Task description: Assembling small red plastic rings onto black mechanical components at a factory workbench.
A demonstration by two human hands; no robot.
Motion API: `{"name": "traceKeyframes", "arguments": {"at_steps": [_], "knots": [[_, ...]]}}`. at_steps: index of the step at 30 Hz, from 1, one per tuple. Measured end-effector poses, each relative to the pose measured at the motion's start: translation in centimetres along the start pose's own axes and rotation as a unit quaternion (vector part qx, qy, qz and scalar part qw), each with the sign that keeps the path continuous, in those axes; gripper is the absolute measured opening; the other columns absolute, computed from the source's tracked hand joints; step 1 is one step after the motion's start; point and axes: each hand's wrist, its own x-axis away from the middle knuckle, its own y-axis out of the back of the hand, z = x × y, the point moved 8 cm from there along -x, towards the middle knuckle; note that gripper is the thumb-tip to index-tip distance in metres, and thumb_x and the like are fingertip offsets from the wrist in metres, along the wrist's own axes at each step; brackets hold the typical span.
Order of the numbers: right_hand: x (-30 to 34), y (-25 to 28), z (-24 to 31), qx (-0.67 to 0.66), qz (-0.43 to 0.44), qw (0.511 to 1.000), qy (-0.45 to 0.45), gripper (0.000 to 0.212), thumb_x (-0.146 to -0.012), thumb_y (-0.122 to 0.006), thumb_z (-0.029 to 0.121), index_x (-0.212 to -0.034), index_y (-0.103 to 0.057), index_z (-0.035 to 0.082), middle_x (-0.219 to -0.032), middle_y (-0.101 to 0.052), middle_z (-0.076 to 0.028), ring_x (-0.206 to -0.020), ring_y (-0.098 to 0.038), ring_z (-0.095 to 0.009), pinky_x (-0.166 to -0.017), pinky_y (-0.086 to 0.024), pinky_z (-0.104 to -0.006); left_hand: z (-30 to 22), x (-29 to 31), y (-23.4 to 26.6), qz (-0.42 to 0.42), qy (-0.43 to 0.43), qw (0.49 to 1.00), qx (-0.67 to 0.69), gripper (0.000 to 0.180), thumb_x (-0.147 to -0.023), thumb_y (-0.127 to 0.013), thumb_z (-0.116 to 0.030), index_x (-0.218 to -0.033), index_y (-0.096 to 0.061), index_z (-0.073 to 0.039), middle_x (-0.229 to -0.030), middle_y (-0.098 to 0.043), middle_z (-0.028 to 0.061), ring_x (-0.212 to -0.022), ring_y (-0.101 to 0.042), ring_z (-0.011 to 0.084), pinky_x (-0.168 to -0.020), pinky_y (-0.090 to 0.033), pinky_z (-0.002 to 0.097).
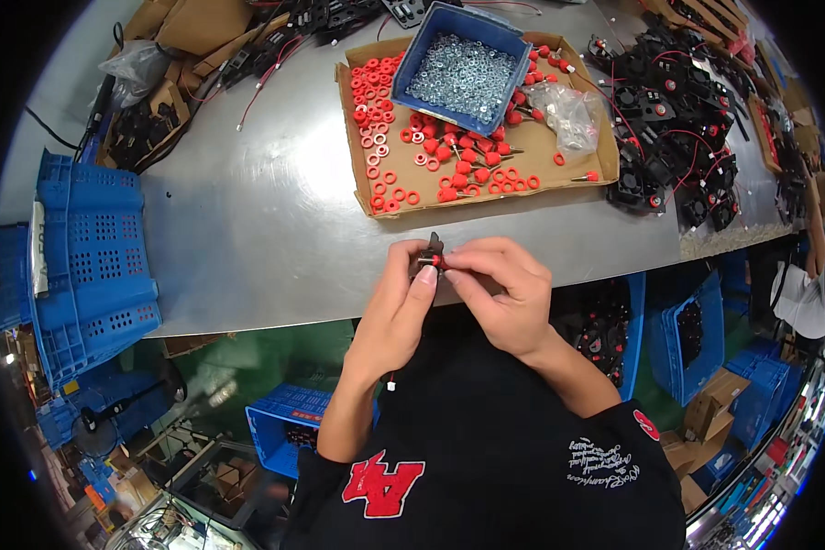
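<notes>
Close to the table's front edge, my left hand [399, 316] is closed round a black plastic part [435, 243], mostly hidden by the fingers. A wire with a white connector [391, 386] hangs below my left wrist. My right hand [507, 293] pinches at a small red piece [438, 261] against that part; a short metal shaft shows beside it. Whether the red piece is a ring or a knob I cannot tell. Beyond my hands lies a shallow cardboard tray [486, 203] with red rings [376, 101] and red knobs with metal studs [467, 156].
A blue bin [399, 82] of small metal nuts stands in the tray, beside a clear plastic bag [568, 119]. Black fan units [655, 110] with wires are heaped at right. A blue crate [92, 257] stands at the table's left end; more crates [692, 335] sit below.
</notes>
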Motion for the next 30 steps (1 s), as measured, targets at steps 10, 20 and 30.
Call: {"name": "traceKeyframes", "arguments": {"at_steps": [10,20,30], "knots": [[0.3,0.4,-1.6,0.172,-0.016,0.984,0.042,0.063,-0.078,-0.076,0.001,-0.138,-0.054,0.002,-0.088,-0.072,-0.006,-0.084,-0.066,-0.019,-0.079,-0.050,-0.0330,-2.0,-0.8,-0.7,-0.105,-0.096,0.942,-0.304,0.043,-0.098,-0.055,-0.023,-0.122,-0.042,0.010,-0.113,-0.048,0.0294,-0.088,-0.061,0.0470,-0.074,-0.050,0.0514],[-0.5,0.2,-0.2,0.321,0.070,0.941,0.075,0.047,-0.080,-0.071,0.002,-0.126,-0.065,0.003,-0.089,-0.070,-0.009,-0.079,-0.064,-0.026,-0.074,-0.049,-0.0382,-2.0,-0.9,-2.1,-0.109,-0.077,0.870,-0.475,0.040,-0.096,-0.058,-0.023,-0.117,-0.046,0.009,-0.104,-0.048,0.0272,-0.070,-0.063,0.0427,-0.058,-0.053,0.0468],[-12.0,-2.7,-5.7,0.435,0.236,0.866,-0.064,0.021,-0.079,-0.074,0.023,-0.081,-0.070,0.002,-0.081,-0.069,-0.017,-0.079,-0.068,-0.036,-0.071,-0.053,-0.0454,-1.7,-0.7,-1.9,-0.087,-0.073,0.886,-0.449,0.039,-0.096,-0.060,-0.024,-0.114,-0.044,0.006,-0.099,-0.049,0.0263,-0.069,-0.063,0.0418,-0.057,-0.053,0.0463]]}}
